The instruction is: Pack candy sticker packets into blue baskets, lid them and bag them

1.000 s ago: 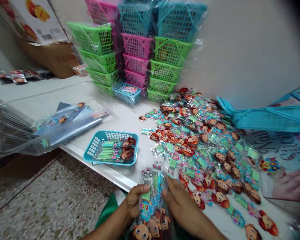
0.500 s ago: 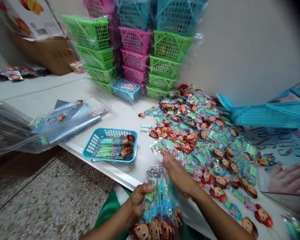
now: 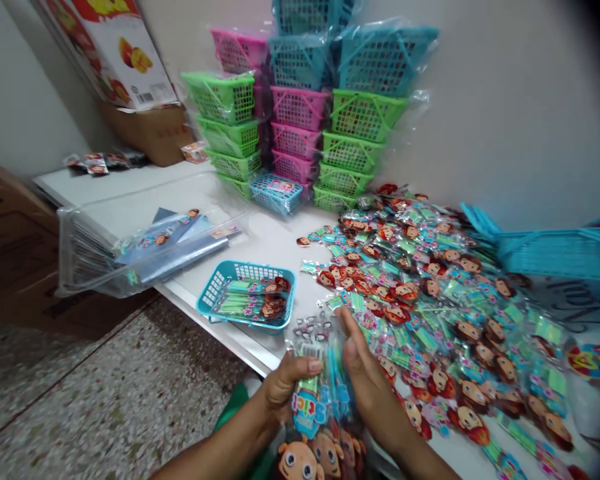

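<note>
My left hand (image 3: 286, 383) is wrapped round a bundle of clear sachets (image 3: 307, 412), thumb lying across the front. Green sticks, a "Stick" label and cartoon heads show through the plastic; the heads point down toward me. Against the bundle's right side rests my right hand (image 3: 370, 383), its fingers stretched out and the palm turned inward. Just beyond, a blue basket (image 3: 207, 293) stands near the table edge with several like sachets lying in it. To the right spreads a large heap of loose sachets (image 3: 430, 287).
Wrapped green, pink and blue baskets (image 3: 300, 107) are stacked against the wall. A clear plastic box (image 3: 100, 273) lies on its side at left, near blue sheets (image 3: 180, 260). Nested blue baskets (image 3: 555, 250) stand at right. Cartons (image 3: 145, 133) sit at the back left.
My right hand has come in from the heap to lie against the bundle's side. The left hand keeps its hold. The whole view has shifted, so things appear farther right and lower.
</note>
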A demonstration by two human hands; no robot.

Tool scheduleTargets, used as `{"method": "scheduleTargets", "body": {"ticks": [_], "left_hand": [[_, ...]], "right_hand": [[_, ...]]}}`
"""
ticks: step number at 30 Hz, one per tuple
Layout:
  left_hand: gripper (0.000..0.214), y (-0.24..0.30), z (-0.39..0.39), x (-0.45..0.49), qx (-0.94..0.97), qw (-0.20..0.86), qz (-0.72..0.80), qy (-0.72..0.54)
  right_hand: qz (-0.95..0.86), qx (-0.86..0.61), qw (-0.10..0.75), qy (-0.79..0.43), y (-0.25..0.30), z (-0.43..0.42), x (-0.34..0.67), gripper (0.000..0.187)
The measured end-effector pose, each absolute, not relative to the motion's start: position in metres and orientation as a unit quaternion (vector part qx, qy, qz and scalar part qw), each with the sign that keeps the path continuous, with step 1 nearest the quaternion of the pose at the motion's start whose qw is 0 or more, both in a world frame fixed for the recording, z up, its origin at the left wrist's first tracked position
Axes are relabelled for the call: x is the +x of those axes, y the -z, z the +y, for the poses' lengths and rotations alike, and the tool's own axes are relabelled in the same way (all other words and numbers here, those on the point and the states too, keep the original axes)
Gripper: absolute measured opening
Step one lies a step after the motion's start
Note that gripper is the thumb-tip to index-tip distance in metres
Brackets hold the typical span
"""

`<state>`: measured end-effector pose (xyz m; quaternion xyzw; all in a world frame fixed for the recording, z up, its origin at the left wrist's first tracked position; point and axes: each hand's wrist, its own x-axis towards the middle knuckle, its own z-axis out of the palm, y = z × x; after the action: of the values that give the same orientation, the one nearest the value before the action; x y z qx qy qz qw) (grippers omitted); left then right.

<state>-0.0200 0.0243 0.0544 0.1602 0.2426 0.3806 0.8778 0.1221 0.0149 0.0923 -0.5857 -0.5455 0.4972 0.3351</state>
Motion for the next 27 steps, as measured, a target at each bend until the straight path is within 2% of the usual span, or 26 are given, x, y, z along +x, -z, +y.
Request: {"method": "scheduleTargets", "body": {"ticks": [3, 6, 9, 11, 13, 15, 18, 21, 27], "left_hand": [[0.046, -0.098, 0.053, -0.068, 0.35, 0.781, 0.316, -0.409], [0.058, -0.147, 0.09, -0.117, 0.632, 0.515, 0.401, -0.418], [0.074, -0.172, 0.12, -0.137, 0.819, 0.231, 0.427, -0.304], [0.074, -0.167, 0.131, -0.135, 0.892, 0.081, 0.413, -0.166], [0.069, -0.152, 0.138, -0.129, 0.92, -0.023, 0.388, -0.04], [0.057, -0.133, 0.141, -0.124, 0.926, -0.084, 0.366, 0.027], [0.043, -0.111, 0.143, -0.125, 0.927, -0.129, 0.349, 0.048], [0.04, -0.097, 0.144, -0.129, 0.928, -0.133, 0.346, 0.04], [0.04, -0.083, 0.143, -0.128, 0.918, -0.15, 0.365, 0.032]], "right_hand": [[-0.547, -0.534, 0.428, -0.483, -0.101, 0.036, 0.13, 0.053], [-0.528, -0.528, 0.467, -0.474, -0.099, 0.053, 0.14, 0.048], [-0.502, -0.539, 0.469, -0.487, -0.092, 0.063, 0.146, 0.047], [-0.498, -0.545, 0.458, -0.495, -0.088, 0.066, 0.145, 0.047], [-0.506, -0.551, 0.435, -0.502, -0.087, 0.068, 0.142, 0.047], [-0.519, -0.552, 0.409, -0.509, -0.088, 0.07, 0.138, 0.047], [-0.545, -0.546, 0.375, -0.514, -0.089, 0.073, 0.134, 0.044], [-0.589, -0.543, 0.344, -0.49, -0.087, 0.078, 0.125, 0.038], [-0.706, -0.521, 0.31, -0.365, -0.091, 0.096, 0.1, 0.036]]}}
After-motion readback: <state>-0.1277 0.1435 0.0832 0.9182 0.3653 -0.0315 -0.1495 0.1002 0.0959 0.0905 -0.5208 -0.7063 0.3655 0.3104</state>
